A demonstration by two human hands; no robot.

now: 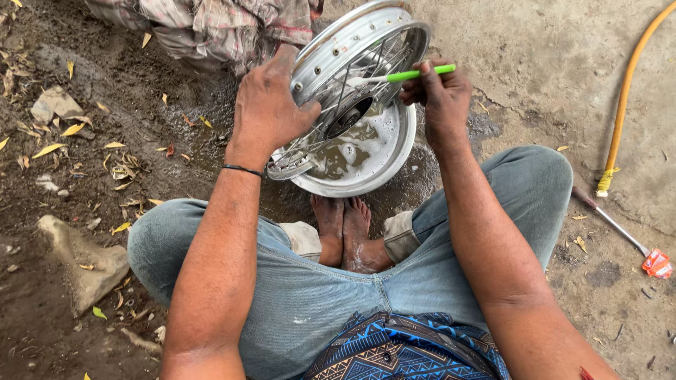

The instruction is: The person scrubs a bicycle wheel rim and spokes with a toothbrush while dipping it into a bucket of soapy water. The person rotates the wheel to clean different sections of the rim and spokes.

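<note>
A spoked metal wheel rim [394, 29] stands tilted in a shallow metal basin [403, 149] of soapy, murky water on the ground in front of my crossed legs. My left hand [270, 105] grips the near edge of the rim and holds it up. My right hand [440, 95] is closed around a green-handled toothbrush [415, 72], whose bristle end reaches in among the spokes near the hub [348, 116].
Muddy wet ground with dry leaves and stones [81, 260] lies to the left. A crumpled cloth [218, 24] sits beyond the rim. On the right lie a yellow hose [623, 98] and a thin metal tool with an orange end [655, 262].
</note>
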